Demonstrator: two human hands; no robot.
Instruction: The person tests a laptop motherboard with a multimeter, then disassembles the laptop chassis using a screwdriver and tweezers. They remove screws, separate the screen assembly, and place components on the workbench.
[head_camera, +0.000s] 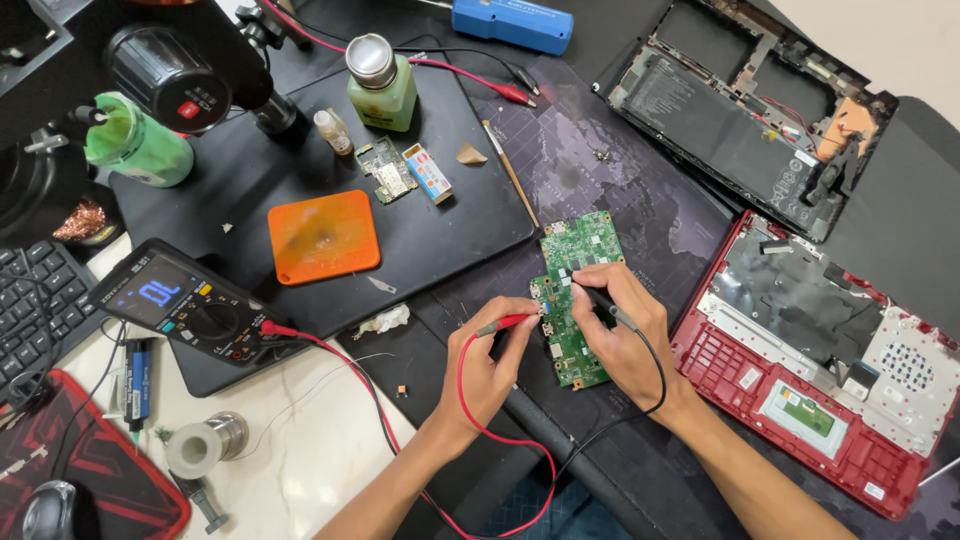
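A green circuit board (572, 262) lies on a dark mat in the middle. My left hand (487, 363) pinches a red test probe (505, 322) whose tip touches the board's left edge. My right hand (625, 335) grips a black test probe (606, 303) with its tip pressed on the board's middle. The red lead (350, 372) runs left to a black multimeter (185, 307) with a lit blue screen. The black lead (655, 385) loops down past my right wrist.
An opened red laptop shell (800, 375) lies at right, and a black laptop base (745, 110) at upper right. An orange pad (323, 236), small board (385, 170), green bottles (383, 85), microscope (185, 70), solder spool (205, 445) and keyboard (35, 305) fill the left.
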